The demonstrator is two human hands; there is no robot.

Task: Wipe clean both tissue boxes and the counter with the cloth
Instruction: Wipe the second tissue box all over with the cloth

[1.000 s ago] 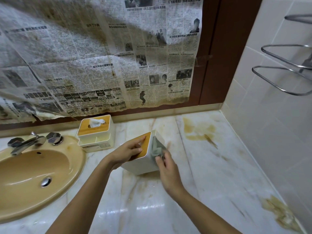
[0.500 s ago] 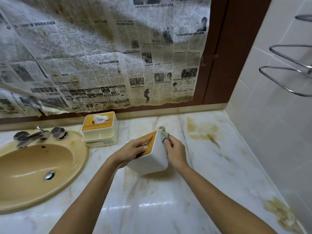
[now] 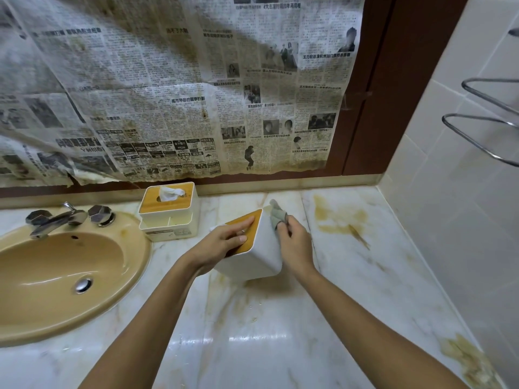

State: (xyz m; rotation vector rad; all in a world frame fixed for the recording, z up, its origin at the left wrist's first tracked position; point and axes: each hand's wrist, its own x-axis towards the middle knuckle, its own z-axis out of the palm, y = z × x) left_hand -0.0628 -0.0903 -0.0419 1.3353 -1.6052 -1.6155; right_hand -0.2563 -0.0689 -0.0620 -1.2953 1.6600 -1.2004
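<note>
A white tissue box (image 3: 259, 254) with a wooden lid is tilted up on the marble counter (image 3: 280, 332). My left hand (image 3: 222, 244) holds it, fingers lying flat across the lid. My right hand (image 3: 293, 244) grips a grey-green cloth (image 3: 276, 214) bunched against the box's upper right side. A second white tissue box (image 3: 168, 213) with a wooden lid and a tissue sticking out stands upright at the back, beside the sink.
A tan sink (image 3: 61, 270) with a metal tap (image 3: 59, 219) fills the left. Brown stains (image 3: 342, 220) mark the counter at the back right and front right corner (image 3: 466, 360). Stained newspaper (image 3: 182, 94) hangs over the back wall. A metal towel rack (image 3: 483, 127) juts from the tiled right wall.
My right hand has slid the cloth up the box's right side from its lower part to the top edge. The left hand keeps its hold on the lid.
</note>
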